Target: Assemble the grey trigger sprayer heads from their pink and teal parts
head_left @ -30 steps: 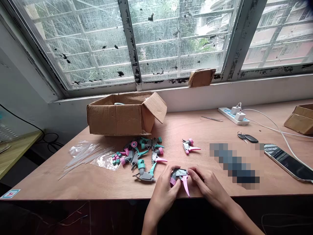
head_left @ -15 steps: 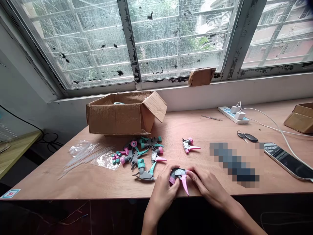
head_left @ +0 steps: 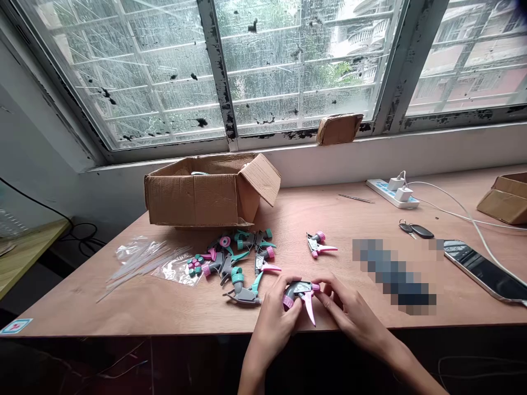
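Note:
Near the table's front edge, my left hand (head_left: 274,315) is closed around a grey-and-pink trigger spray head (head_left: 300,287). Its pink collar faces the left palm, and its pink trigger points down toward me. My right hand (head_left: 348,307) is at the pink nozzle end, thumb and forefinger slightly apart beside the tip, with the nozzle showing between them. Left of my hands lies a loose pile of spray heads (head_left: 242,295) in grey, teal and pink. Small pink and teal nozzle caps (head_left: 195,266) sit by the pile. One more pink-and-grey spray head (head_left: 319,245) lies alone beyond my hands.
An open cardboard box (head_left: 191,200) stands behind the pile. Clear thin tubes (head_left: 140,266) lie on plastic bags at left. To the right are a phone (head_left: 481,269), keys (head_left: 418,229), a power strip (head_left: 393,193) with white cables and a smaller carton (head_left: 504,200).
My right fingers have loosened and drawn back slightly from the nozzle, so more of its pink tip shows. The spray head in my left hand has shifted slightly left.

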Action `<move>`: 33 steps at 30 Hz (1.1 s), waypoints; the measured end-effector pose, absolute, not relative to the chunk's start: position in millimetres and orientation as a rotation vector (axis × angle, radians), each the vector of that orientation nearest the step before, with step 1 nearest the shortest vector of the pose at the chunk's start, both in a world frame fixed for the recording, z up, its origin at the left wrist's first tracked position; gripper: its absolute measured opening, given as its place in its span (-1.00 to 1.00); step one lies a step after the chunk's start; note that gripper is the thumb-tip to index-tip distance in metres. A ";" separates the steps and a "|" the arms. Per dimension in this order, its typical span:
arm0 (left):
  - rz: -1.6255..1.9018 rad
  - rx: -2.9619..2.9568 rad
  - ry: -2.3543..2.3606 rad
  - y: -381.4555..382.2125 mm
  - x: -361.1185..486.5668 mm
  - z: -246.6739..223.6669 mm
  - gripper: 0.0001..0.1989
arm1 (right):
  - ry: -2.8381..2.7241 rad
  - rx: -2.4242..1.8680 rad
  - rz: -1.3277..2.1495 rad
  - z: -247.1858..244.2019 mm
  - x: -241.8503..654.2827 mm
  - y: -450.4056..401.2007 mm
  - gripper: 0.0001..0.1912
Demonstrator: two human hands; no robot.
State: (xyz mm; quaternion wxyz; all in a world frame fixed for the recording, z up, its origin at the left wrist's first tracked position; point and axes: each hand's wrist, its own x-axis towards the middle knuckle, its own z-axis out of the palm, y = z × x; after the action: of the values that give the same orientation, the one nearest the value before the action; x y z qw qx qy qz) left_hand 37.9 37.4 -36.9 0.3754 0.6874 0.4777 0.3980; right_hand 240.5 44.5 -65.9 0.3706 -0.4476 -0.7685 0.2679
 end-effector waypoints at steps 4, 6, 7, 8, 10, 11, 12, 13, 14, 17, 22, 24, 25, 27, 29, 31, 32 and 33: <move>1.008 1.761 1.219 37.2 36.5 -36.4 -0.68 | -1.977 -1.135 0.595 -68.4 239.4 43.0 -0.79; 0.994 1.762 1.223 37.1 36.0 -36.8 -0.68 | -1.989 -1.129 0.561 -68.8 238.7 42.1 -0.79; 0.983 1.765 1.222 37.1 35.8 -37.1 -0.67 | -1.997 -1.128 0.542 -68.9 238.4 41.7 -0.78; 0.974 1.768 1.220 37.0 35.5 -37.3 -0.67 | -2.009 -1.128 0.520 -69.0 238.2 41.3 -0.78; 0.960 1.780 1.219 36.7 35.0 -37.2 -0.67 | -2.036 -1.130 0.470 -69.0 238.0 40.8 -0.78; 0.955 1.785 1.220 36.5 34.7 -37.0 -0.67 | -2.049 -1.133 0.449 -68.8 237.9 40.6 -0.77; 0.950 1.788 1.221 36.4 34.5 -36.7 -0.67 | -2.061 -1.136 0.432 -68.4 237.8 40.4 -0.77; 0.946 1.791 1.222 36.3 34.4 -36.4 -0.67 | -2.071 -1.137 0.421 -67.8 237.6 40.1 -0.77; 0.944 1.793 1.222 36.2 34.3 -36.1 -0.67 | -2.077 -1.138 0.413 -67.1 237.3 39.8 -0.77; 0.946 1.799 1.216 35.7 34.4 -36.2 -0.67 | -2.093 -1.140 0.391 -64.5 236.5 39.2 -0.74; 0.966 1.817 1.210 33.8 33.8 -36.6 -0.67 | -2.122 -1.155 0.423 -65.3 237.5 42.8 -0.71; 0.950 1.815 1.217 33.7 33.0 -36.1 -0.67 | -2.141 -1.151 0.446 -67.8 238.6 45.2 -0.70; 0.940 1.817 1.222 33.9 32.7 -36.1 -0.67 | -2.147 -1.153 0.449 -68.9 239.0 46.1 -0.68; 0.932 1.840 1.228 34.3 33.1 -37.2 -0.66 | -2.142 -1.178 0.466 -69.9 239.2 46.7 -0.62; 0.974 1.901 1.213 33.6 35.9 -41.2 -0.63 | -2.079 -1.210 0.542 -68.4 238.5 45.7 -0.54; 1.062 1.985 1.156 30.2 42.1 -48.2 -0.57 | -1.940 -1.220 0.766 -65.3 237.6 44.2 -0.45; 1.107 2.021 1.116 27.3 46.3 -52.4 -0.55 | -1.845 -1.211 0.924 -63.7 237.3 43.6 -0.42; 1.150 2.046 1.074 23.8 50.9 -56.6 -0.53 | -1.744 -1.195 1.089 -62.4 237.3 43.2 -0.39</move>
State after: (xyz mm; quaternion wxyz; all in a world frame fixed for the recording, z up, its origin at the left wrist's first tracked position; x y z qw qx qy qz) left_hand 50.9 23.8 -56.6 0.2766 0.7616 0.4000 0.4283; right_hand 237.3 43.2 -62.4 0.3728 -0.4663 -0.6805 0.4249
